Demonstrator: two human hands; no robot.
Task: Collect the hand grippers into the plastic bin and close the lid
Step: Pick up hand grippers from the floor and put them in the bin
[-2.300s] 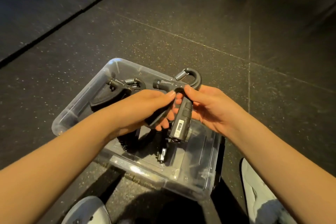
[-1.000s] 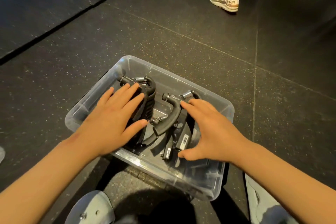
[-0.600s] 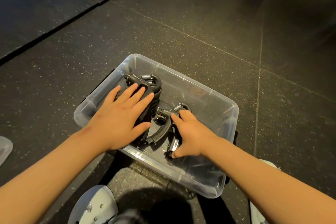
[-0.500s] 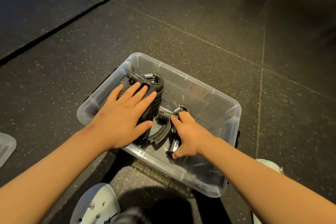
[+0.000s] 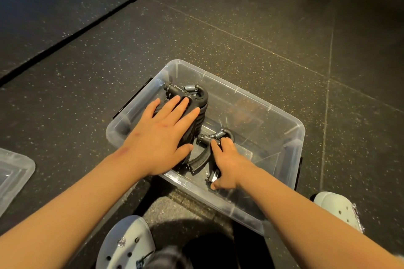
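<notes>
Hand grippers (image 5: 192,98) lie in the bin (image 5: 284,129), left hand (image 5: 161,137) pressing them with straight fingers, right hand (image 5: 227,164) curled round the near gripper (image 5: 200,159); the lid (image 5: 13,170) likely comes next.

Black hand grippers (image 5: 192,102), clear bin (image 5: 293,137)

Hand grippers (image 5: 197,96) in plastic bin (image 5: 273,108), lid (image 5: 13,172) (partly seen) on floor (image 5: 218,28) — left of bin

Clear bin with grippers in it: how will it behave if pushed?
The plastic bin probably flexes a bit: its clear walls look thin. It likely drags rather than glides, since the speckled floor looks rubbery. Tipping seems unlikely: it is low and wide, with the hand grippers at its bottom.
</notes>
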